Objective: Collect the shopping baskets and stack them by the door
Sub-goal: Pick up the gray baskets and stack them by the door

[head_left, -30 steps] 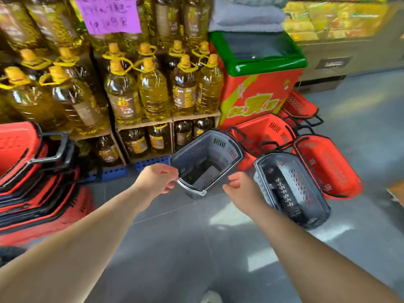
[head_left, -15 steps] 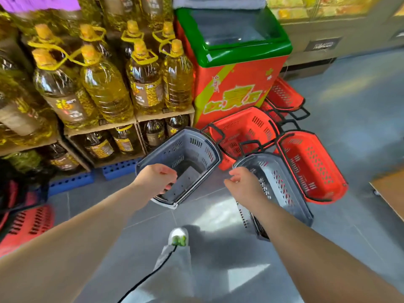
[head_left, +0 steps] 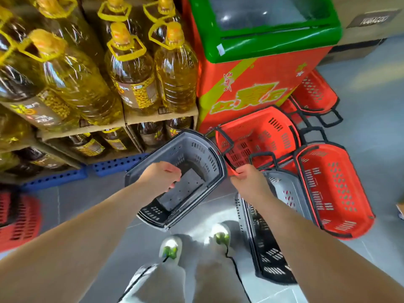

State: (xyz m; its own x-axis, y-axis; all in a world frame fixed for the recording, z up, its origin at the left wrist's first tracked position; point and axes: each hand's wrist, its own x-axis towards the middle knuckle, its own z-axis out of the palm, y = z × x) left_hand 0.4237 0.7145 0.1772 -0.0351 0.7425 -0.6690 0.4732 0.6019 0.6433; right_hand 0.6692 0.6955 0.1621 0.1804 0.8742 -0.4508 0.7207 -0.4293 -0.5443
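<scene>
Grey basket (head_left: 185, 162): held tilted, mouth toward the wearer, just in front of the freezer chest (head_left: 258, 79) and left of its lower corner; appears to be two or more nested shells, judging by the doubled rim lines. Left hand (head_left: 160, 177): curled closed over the near rim of that grey basket. Right hand (head_left: 248, 182): fingers pinched at the black handle edge of the red basket (head_left: 258, 136) leaning against the freezer chest's base; whether fully gripped, cannot tell. Second grey basket (head_left: 273, 226): on the floor (head_left: 371, 84), right of the freezer chest's front, long axis running away from the feet, directly below the right forearm. Further red basket (head_left: 334, 189): beside it, farther right, mouth up-tilted. Another red basket (head_left: 314, 92): behind, against the freezer chest's right side. Oil bottles (head_left: 131, 71): shelved left of the freezer chest. Judged next: red basket nearest the right hand, long axis slanting up-right from it; likely candidate for nesting with the held grey one.
</scene>
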